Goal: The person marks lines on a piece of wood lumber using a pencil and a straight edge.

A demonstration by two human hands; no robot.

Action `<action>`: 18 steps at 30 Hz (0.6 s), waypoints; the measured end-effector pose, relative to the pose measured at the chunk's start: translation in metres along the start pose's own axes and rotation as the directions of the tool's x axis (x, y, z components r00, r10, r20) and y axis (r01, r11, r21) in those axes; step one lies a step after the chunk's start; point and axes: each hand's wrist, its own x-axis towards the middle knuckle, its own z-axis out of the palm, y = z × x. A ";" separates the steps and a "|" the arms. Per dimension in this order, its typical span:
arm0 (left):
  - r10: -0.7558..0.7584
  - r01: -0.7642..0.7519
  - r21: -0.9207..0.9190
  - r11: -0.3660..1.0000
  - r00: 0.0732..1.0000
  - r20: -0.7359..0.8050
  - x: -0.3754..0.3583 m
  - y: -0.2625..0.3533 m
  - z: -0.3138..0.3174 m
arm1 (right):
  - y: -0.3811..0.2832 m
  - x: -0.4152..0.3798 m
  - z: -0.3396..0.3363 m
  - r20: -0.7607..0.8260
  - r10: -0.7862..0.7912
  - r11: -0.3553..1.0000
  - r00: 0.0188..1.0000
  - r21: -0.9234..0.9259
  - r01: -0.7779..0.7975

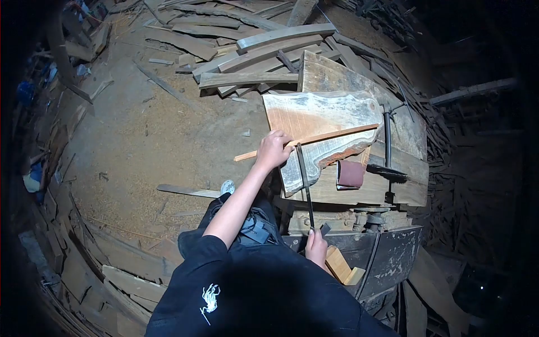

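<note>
A long thin wooden strip (337, 133) lies across a pale live-edge slab (320, 115) on the workbench. My left hand (273, 149) is closed round the strip near its left end, at the slab's left edge. Lower down, my right hand (316, 247) grips the near end of a long dark metal bar (307, 188). The bar's far end reaches the strip just right of my left hand. A folded reddish-brown sheet (351, 174) rests on the bench right of the bar.
A black-bristled brush (387, 171) and an upright dark rod (387, 135) are at the bench's right. Wooden blocks (338, 264) sit near my right hand. Stacked planks (252, 78) lie beyond the bench, and a loose board (188, 191) is on the dusty floor.
</note>
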 end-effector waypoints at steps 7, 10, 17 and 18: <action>0.035 -0.033 0.035 0.999 0.999 -0.035 -0.003 0.001 0.002 | 0.000 -0.001 0.003 -0.025 -0.031 0.999 0.999 -0.037 0.030; 0.040 -0.038 0.039 0.999 0.999 -0.037 -0.002 0.001 0.002 | 0.003 -0.002 0.005 -0.017 -0.034 0.999 0.999 -0.038 0.034; 0.020 -0.021 0.052 0.998 1.000 0.020 0.004 -0.002 0.001 | -0.006 0.000 0.004 -0.093 -0.007 0.998 0.996 0.058 0.013; 0.004 -0.007 0.058 0.998 0.999 0.052 0.006 -0.002 0.000 | -0.010 0.005 0.004 -0.097 -0.019 0.997 0.995 0.076 0.027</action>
